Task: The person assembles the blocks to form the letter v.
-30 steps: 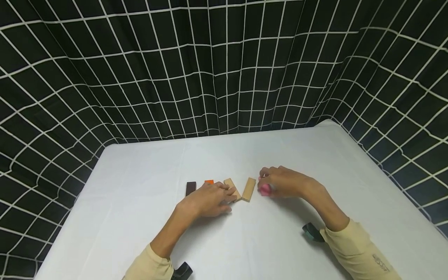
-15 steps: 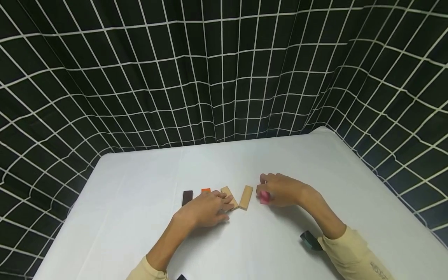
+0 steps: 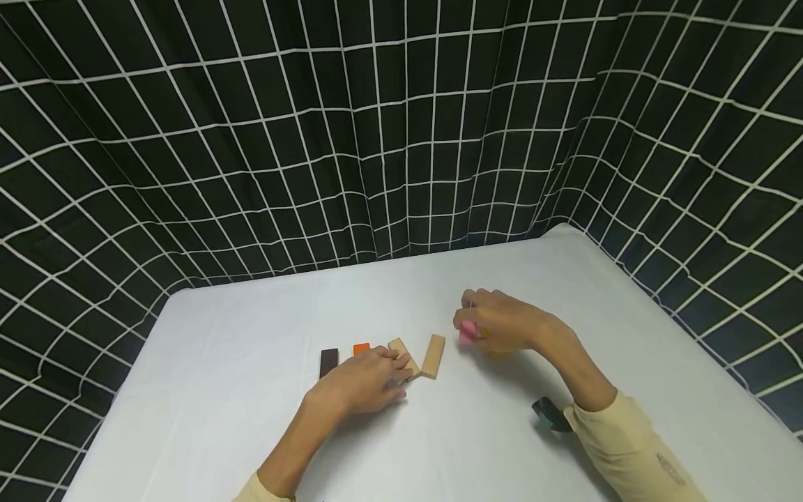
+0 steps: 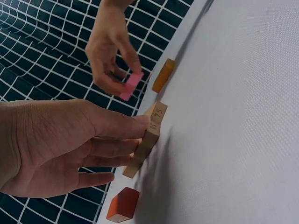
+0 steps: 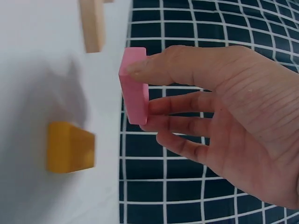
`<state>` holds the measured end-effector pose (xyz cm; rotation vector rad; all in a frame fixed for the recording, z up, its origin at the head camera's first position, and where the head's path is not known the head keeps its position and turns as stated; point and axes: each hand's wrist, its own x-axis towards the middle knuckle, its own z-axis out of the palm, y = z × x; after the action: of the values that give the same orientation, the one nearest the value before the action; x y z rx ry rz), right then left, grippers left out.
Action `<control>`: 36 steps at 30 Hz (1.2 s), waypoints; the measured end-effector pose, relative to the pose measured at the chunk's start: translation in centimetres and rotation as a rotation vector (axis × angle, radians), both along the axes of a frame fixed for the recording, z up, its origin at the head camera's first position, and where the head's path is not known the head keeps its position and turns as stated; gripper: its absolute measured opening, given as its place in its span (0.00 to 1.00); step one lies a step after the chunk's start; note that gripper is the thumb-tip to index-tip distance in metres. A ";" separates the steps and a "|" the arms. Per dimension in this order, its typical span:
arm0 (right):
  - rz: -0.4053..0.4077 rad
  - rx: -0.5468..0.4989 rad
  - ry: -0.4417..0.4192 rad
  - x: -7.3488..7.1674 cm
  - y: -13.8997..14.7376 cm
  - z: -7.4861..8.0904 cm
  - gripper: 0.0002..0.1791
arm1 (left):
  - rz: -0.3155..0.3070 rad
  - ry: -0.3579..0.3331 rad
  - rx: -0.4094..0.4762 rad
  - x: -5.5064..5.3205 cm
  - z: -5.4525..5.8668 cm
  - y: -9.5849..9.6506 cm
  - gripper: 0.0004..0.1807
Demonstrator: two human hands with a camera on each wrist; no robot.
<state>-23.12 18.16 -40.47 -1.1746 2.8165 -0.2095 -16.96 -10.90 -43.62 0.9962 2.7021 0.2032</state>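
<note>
Pink block [image 5: 134, 91] has been raised, gripped by right fingers [image 5: 180, 101], long axis across them; wood block [image 3: 433, 356] to their left; left fingers [image 4: 112, 147] extended beyond.

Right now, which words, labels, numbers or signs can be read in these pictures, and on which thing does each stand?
"75", it seems: on the end of one wooden block.
Unclear characters on the end of another wooden block: too blurred.
Mark on the right sleeve: too small to read.

We saw soft shadows on the white cloth-covered table [image 3: 219, 335] and a slightly blurred pink rectangular block [image 3: 468, 333]; both wrist views looked dimmer.
</note>
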 end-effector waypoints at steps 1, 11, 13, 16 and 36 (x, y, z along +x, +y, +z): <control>-0.005 0.000 -0.002 -0.2 -0.1 0.2 0.04 | 0.004 0.000 0.004 0.0 0.0 0.0 0.24; -0.034 -0.068 -0.014 -2.2 -1.0 1.6 0.09 | 0.002 0.000 -0.025 -0.2 -0.3 0.4 0.24; -0.031 -0.093 -0.006 -2.4 -1.4 1.8 0.10 | -0.008 0.000 -0.030 -0.1 -0.2 0.4 0.23; -0.025 -0.109 -0.005 -2.6 -2.2 1.7 0.11 | -0.020 0.006 -0.046 0.0 -0.3 0.1 0.23; -0.021 0.023 -0.058 -4.4 -3.8 -1.6 0.08 | -0.002 0.055 -0.041 -0.2 -0.3 0.3 0.23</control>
<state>-27.51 14.36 -42.06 -1.1159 2.7753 -0.2088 -17.13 -10.63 -43.95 1.0075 2.7429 0.1209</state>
